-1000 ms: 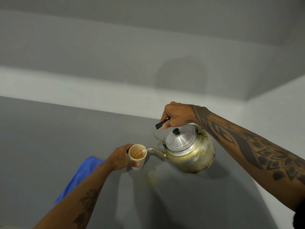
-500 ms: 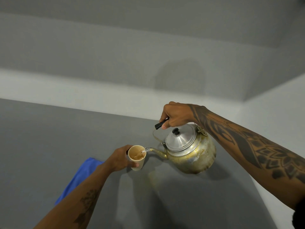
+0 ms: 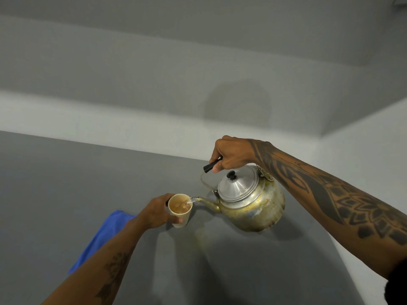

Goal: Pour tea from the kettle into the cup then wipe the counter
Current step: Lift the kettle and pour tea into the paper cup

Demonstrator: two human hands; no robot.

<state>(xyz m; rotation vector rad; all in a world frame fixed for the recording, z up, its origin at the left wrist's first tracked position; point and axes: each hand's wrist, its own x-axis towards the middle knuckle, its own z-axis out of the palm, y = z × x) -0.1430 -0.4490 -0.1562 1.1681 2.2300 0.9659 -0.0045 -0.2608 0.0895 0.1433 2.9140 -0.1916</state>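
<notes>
The light is soft and rather dim, and it comes from above and behind the camera. The kettle (image 3: 251,201) throws a weak shadow on the tabletop (image 3: 66,183) toward 5 o'clock and a round one on the wall (image 3: 154,62) at 12 o'clock. Its lid shows mild glare. Straight edges bend near the borders. Focus is sharp enough everywhere.

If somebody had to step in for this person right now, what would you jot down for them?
Right hand: grips the kettle by its handle, tilted, spout over the cup.
Left hand: holds the cup on the counter.
Tea is streaming in; the cup is already fairly full.
Blue cloth: lying on the counter behind the left forearm, untouched.
Left: stop pouring, set the kettle down, wipe the counter; there is a yellowish stain near the cup.
</notes>
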